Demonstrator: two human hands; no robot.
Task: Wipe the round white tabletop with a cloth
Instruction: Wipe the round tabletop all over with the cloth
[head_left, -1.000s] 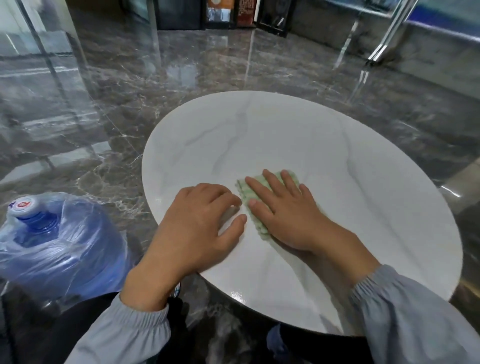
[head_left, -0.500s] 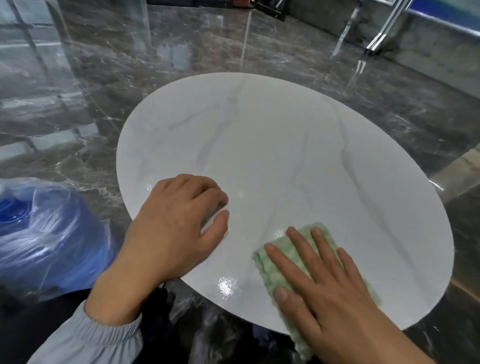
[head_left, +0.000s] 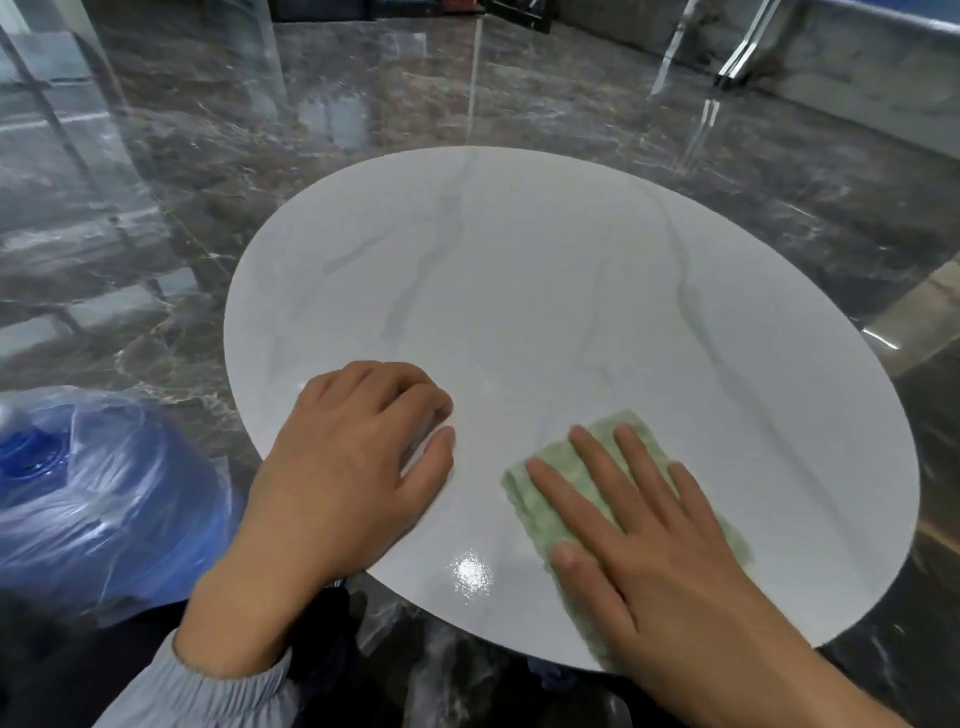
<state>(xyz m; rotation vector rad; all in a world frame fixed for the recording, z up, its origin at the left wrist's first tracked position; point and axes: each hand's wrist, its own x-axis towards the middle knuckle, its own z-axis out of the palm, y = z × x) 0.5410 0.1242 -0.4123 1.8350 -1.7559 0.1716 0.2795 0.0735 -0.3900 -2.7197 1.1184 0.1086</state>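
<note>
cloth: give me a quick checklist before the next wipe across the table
1. Cloth lies flat on the tabletop: ok.
2. Right hand presses the cloth with straight fingers: ok.
3. Left hand rests on the tabletop, apart from the cloth: ok.
4. Cloth's near end inside the rim: cannot tell, the right hand covers it.
5. Dirt left on the tabletop: cannot tell, only glare shows.

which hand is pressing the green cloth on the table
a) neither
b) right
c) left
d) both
b: the right hand lies flat with straight fingers on the cloth, while the left hand rests on the bare tabletop, apart from the cloth.
</note>
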